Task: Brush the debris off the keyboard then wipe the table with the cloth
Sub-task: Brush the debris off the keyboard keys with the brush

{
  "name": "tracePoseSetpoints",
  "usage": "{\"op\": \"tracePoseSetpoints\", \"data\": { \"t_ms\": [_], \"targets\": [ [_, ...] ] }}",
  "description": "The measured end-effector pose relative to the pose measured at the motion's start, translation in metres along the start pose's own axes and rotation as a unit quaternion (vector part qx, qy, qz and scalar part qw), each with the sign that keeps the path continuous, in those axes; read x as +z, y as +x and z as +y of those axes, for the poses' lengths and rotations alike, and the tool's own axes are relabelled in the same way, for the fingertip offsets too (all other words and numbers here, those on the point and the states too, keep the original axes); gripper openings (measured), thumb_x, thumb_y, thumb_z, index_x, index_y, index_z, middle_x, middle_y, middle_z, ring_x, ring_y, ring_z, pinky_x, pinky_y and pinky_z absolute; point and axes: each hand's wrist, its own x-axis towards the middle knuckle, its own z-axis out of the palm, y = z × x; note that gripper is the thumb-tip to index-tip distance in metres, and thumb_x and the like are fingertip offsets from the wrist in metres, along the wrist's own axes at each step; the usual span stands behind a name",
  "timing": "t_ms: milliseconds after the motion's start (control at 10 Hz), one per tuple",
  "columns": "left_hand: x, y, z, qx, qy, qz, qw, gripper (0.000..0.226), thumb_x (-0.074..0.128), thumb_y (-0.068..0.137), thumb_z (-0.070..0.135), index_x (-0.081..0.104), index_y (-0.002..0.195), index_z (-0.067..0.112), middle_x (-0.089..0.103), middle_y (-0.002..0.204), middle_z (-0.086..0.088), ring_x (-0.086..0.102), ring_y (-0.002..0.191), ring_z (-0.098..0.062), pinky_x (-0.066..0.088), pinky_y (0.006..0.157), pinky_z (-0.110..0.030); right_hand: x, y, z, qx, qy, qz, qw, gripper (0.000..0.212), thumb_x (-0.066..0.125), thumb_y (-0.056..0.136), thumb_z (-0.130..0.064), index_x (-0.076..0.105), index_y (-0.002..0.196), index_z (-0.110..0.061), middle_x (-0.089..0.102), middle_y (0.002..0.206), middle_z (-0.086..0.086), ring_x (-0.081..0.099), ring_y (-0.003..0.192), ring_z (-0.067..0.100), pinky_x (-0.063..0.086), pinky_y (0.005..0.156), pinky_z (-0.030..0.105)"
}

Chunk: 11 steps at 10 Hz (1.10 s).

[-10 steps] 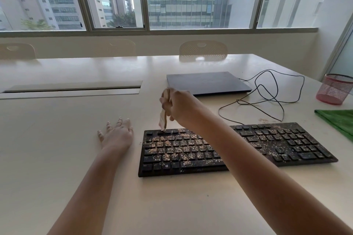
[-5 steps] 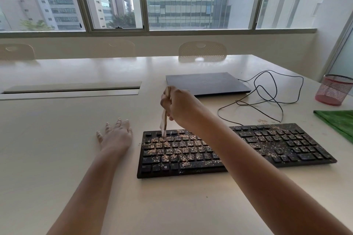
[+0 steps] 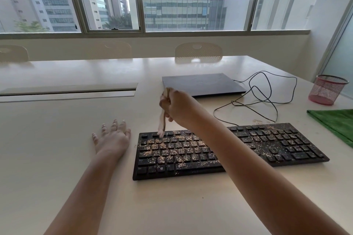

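The right hand (image 3: 177, 106) pinches a small brush (image 3: 162, 124) upright, bristles on the keyboard (image 3: 229, 150)'s far-left top row — likely for sweeping crumbs. Left of the keyboard, the left hand (image 3: 111, 139) rests flat, fingers spread — probably for balance.

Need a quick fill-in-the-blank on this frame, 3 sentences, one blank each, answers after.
1. The right hand holds a brush whose bristles touch the keyboard's ____ row of keys.
2. The left hand rests flat on the ____, beside the keyboard.
3. The cloth lying at the right edge of the view is ____ in colour.

Missing words: top; table; green
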Motion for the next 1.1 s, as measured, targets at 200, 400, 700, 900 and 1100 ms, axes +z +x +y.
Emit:
{"op": "tracePoseSetpoints", "data": {
  "t_ms": [200, 400, 700, 900, 1100],
  "targets": [
    [0.000, 0.000, 0.001, 0.002, -0.006, -0.001, 1.000, 0.053, 0.015, 0.100, 0.046, 0.010, 0.151, 0.031, 0.000, 0.159, 0.006, -0.002, 0.146, -0.024, -0.001, 0.116, -0.051, -0.012, 0.002, 0.003, 0.012, -0.027, 0.055, 0.998, 0.022, 0.039, 0.098, -0.023, 0.053, 0.102, -0.007, 0.065, 0.084, 0.014, 0.066, 0.073, 0.028, 0.056, 0.070, 0.042],
    [0.000, 0.000, 0.000, 0.005, -0.010, 0.002, 1.000, 0.053, 0.016, 0.100, 0.046, 0.011, 0.151, 0.030, 0.001, 0.159, 0.007, -0.001, 0.146, -0.025, -0.001, 0.116, -0.052, -0.002, 0.002, 0.000, 0.012, -0.015, -0.003, 1.000, 0.021, 0.040, 0.097, -0.021, 0.053, 0.100, -0.005, 0.067, 0.083, 0.017, 0.066, 0.076, 0.032, 0.054, 0.074, 0.045],
    [0.001, 0.002, 0.000, 0.007, -0.011, 0.012, 1.000, 0.053, 0.017, 0.100, 0.045, 0.011, 0.151, 0.030, 0.003, 0.159, 0.006, 0.000, 0.146, -0.025, 0.000, 0.116, -0.052, -0.002, 0.002, 0.003, 0.004, -0.024, 0.009, 1.000, 0.022, 0.039, 0.097, -0.022, 0.053, 0.100, -0.006, 0.066, 0.082, 0.016, 0.066, 0.075, 0.031, 0.054, 0.073, 0.045],
    [0.002, 0.000, 0.000, 0.002, -0.009, 0.008, 1.000, 0.053, 0.017, 0.100, 0.045, 0.011, 0.151, 0.030, 0.003, 0.159, 0.006, 0.000, 0.146, -0.026, 0.000, 0.116, -0.052, 0.008, -0.001, -0.004, -0.021, 0.022, 0.013, 0.999, 0.020, 0.040, 0.099, -0.023, 0.052, 0.106, -0.009, 0.066, 0.087, 0.005, 0.063, 0.072, 0.020, 0.055, 0.067, 0.037],
    [0.000, 0.003, 0.001, 0.004, -0.011, 0.011, 1.000, 0.052, 0.016, 0.100, 0.044, 0.011, 0.151, 0.029, 0.003, 0.159, 0.006, 0.000, 0.146, -0.026, 0.000, 0.116, -0.053, 0.001, 0.004, 0.001, 0.018, -0.061, 0.026, 0.998, 0.019, 0.039, 0.098, -0.019, 0.052, 0.105, -0.007, 0.060, 0.072, 0.006, 0.064, 0.068, 0.022, 0.056, 0.066, 0.035]
  ]
}}
